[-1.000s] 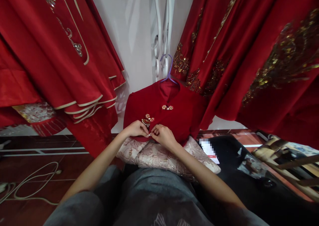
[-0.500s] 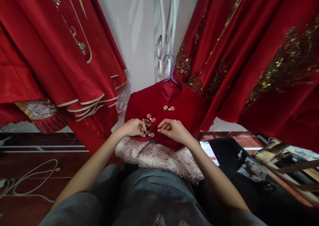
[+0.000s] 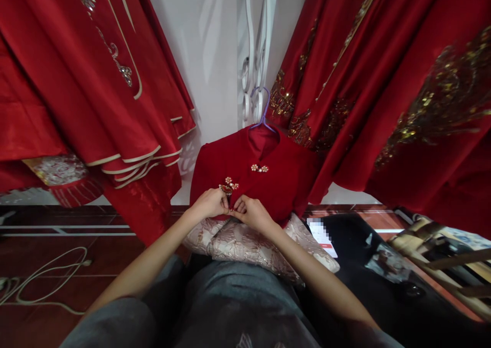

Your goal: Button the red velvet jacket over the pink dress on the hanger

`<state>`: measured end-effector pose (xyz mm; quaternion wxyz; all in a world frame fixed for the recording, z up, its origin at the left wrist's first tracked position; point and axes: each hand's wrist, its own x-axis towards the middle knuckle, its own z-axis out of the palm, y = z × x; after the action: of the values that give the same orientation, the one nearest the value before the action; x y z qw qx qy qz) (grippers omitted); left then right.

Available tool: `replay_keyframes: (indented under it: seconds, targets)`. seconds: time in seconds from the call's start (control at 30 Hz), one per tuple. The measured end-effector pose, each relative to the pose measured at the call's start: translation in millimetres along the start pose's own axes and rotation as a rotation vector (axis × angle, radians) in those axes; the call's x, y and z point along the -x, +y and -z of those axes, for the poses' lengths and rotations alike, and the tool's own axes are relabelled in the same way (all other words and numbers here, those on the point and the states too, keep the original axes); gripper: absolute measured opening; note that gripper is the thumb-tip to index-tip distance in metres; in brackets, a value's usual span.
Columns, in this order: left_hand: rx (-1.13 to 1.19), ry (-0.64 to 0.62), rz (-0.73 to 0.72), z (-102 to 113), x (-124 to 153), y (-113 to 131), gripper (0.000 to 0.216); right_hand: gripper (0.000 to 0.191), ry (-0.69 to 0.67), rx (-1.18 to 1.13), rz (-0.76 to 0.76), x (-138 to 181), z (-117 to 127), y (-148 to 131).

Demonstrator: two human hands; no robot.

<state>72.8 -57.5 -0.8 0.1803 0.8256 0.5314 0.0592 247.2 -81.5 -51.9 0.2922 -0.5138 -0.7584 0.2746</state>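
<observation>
Pinching the front edge of the red jacket (image 3: 280,184) just below its brooch (image 3: 228,185), the left hand (image 3: 210,204) and the right hand (image 3: 251,212) meet in a narrow grip, fingertips touching. What lies between them is hidden. The jacket hangs in the middle on a purple hanger (image 3: 262,110). Probably it is best to hold both edges level and pull gently, so the cloth does not pucker.

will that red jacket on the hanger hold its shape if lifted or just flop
Probably floppy: the red jacket drapes softly from its purple hanger, with the left hand and right hand pinching its front. Its beaded clasps look delicate, likely snag-prone.
</observation>
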Motion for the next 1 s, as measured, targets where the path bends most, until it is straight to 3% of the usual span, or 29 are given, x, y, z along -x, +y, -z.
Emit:
replay_keyframes:
  seconds: [0.1,0.2,0.33,0.47,0.73,1.0]
  targets:
    - [0.045,0.024,-0.008,5,0,-3,0.022,0.013,-0.015,-0.065,0.016,0,7,-2]
    - [0.2,0.073,-0.101,10,-1,-7,0.029,0.016,-0.129,-0.126,0.028,3,31,-6]
    - [0.306,0.34,-0.269,13,-3,-5,0.028,0.017,-0.327,-0.133,0.053,11,69,-12]
    - [0.059,0.514,-0.343,9,-4,-1,0.028,0.017,-0.418,-0.103,0.049,16,86,-13]
    - [-0.169,0.523,-0.439,8,-7,-6,0.024,0.018,-0.473,-0.066,0.077,17,89,-15]
    - [-0.354,0.634,-0.573,1,-23,-3,0.018,0.021,-0.469,-0.113,0.116,17,94,-11]
